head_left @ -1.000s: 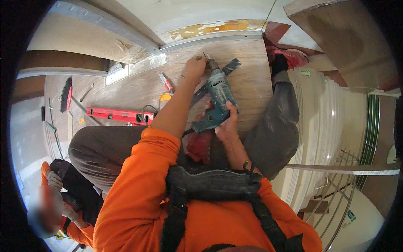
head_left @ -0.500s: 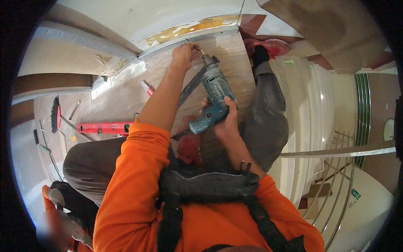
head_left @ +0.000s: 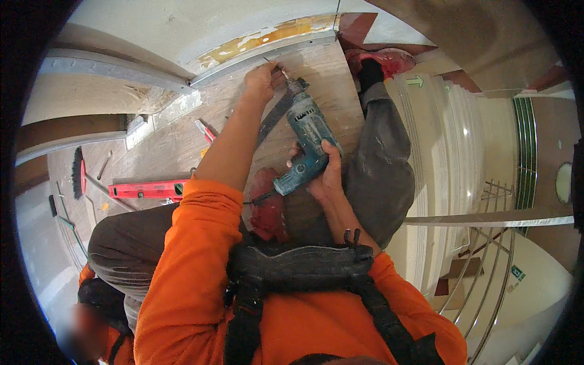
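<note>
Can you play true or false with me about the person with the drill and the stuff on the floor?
1. The right hand holds the blue-green power drill by its handle. True.
2. The left hand rests flat on the red spirit level. False: it is up by the drill's tip, near the metal strip at the wall; the level lies apart on the floor.
3. The person's sleeves are orange. True.
4. The drill lies on the floor with nobody touching it. False: the right hand grips it.

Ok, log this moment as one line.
right hand: grips blue power drill | left hand: at drill bit | red spirit level: on floor
</note>
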{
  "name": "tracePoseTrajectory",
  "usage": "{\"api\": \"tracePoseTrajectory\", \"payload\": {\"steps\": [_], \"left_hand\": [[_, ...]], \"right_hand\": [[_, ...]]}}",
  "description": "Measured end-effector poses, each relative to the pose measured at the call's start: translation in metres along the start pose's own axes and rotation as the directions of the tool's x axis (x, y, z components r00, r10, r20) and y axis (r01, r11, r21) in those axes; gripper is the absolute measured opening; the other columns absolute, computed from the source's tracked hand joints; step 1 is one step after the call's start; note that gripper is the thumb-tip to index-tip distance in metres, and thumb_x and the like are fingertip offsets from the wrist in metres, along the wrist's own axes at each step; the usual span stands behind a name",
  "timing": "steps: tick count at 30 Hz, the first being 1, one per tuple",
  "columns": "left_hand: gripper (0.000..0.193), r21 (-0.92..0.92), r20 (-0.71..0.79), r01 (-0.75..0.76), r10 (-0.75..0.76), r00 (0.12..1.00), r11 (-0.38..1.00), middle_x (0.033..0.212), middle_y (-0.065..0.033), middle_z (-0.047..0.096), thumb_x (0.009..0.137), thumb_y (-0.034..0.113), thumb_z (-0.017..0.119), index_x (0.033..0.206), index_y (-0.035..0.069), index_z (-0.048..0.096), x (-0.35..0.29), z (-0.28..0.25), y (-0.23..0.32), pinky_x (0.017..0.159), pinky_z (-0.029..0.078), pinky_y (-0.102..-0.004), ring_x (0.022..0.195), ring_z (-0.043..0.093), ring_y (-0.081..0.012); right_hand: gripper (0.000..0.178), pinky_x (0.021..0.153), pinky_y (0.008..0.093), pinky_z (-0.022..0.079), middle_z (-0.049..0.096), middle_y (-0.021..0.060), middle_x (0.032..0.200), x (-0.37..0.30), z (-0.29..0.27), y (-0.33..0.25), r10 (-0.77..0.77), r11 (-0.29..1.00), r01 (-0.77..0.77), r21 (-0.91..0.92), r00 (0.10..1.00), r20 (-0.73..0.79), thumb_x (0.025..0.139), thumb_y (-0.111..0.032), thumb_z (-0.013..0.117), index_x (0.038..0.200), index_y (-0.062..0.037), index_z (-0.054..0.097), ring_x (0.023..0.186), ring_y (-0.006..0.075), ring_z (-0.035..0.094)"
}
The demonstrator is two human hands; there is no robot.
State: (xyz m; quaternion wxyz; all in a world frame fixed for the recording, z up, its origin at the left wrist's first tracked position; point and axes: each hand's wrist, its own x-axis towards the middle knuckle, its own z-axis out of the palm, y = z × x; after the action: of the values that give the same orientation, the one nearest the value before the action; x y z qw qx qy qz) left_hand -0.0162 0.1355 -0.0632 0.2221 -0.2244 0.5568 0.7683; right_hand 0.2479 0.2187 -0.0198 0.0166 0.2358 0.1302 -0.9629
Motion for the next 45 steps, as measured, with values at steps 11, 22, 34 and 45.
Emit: {"api": "tracePoseTrajectory", "payload": {"steps": [11, 22, 34, 45], "left_hand": [[0.013, 0.099, 0.003, -0.08, 0.08, 0.997, 0.992, 0.091, -0.0147, 0.069, 0.095, 0.009, 0.062, 0.101, -0.002, 0.062, -0.007, 0.013, 0.006, 0.069, 0.061, -0.036, 0.076, 0.069, -0.0254], [0.012, 0.215, -0.012, -0.03, 0.033, 0.999, 0.976, 0.089, -0.0107, 0.069, 0.091, 0.011, 0.069, 0.097, 0.002, 0.065, 0.004, 0.013, 0.004, 0.065, 0.057, -0.035, 0.076, 0.068, -0.0232], [0.015, 0.095, -0.015, 0.073, -0.072, 0.997, 0.993, 0.087, -0.0069, 0.068, 0.096, 0.021, 0.064, 0.094, 0.005, 0.066, -0.008, -0.015, -0.006, 0.066, 0.051, -0.0309, 0.075, 0.062, -0.0189], [0.017, 0.101, -0.07, 0.099, -0.092, 0.993, 0.99, 0.084, -0.0081, 0.068, 0.096, 0.021, 0.063, 0.092, 0.005, 0.066, -0.009, -0.064, 0.016, 0.062, 0.048, -0.0287, 0.07, 0.06, -0.0174]], "right_hand": [[0.056, 0.076, 0.0462, 0.055, 0.063, 0.0166, 0.102, 0.0, -0.001, -0.003, -0.017, 1.0, 0.017, -0.007, 1.0, -0.004, 0.088, -0.042, 0.057, 0.124, 0.0016, 0.053, 0.09, 0.0282, 0.064], [0.057, 0.079, 0.0457, 0.055, 0.064, 0.0161, 0.105, 0.002, -0.005, -0.001, -0.015, 1.0, 0.015, -0.001, 1.0, -0.017, 0.09, -0.043, 0.057, 0.126, 0.0004, 0.052, 0.091, 0.0278, 0.064], [0.059, 0.084, 0.0488, 0.053, 0.064, 0.0169, 0.105, -0.002, -0.002, 0.019, 0.091, 0.993, -0.091, 0.075, 0.996, 0.009, 0.089, -0.047, 0.058, 0.125, -0.0003, 0.053, 0.095, 0.0296, 0.063], [0.048, 0.088, 0.0442, 0.051, 0.066, 0.0094, 0.107, -0.002, 0.023, 0.078, 0.255, 0.929, -0.239, 0.281, 0.967, -0.02, 0.09, -0.041, 0.06, 0.122, -0.0061, 0.056, 0.1, 0.0264, 0.063]]}}
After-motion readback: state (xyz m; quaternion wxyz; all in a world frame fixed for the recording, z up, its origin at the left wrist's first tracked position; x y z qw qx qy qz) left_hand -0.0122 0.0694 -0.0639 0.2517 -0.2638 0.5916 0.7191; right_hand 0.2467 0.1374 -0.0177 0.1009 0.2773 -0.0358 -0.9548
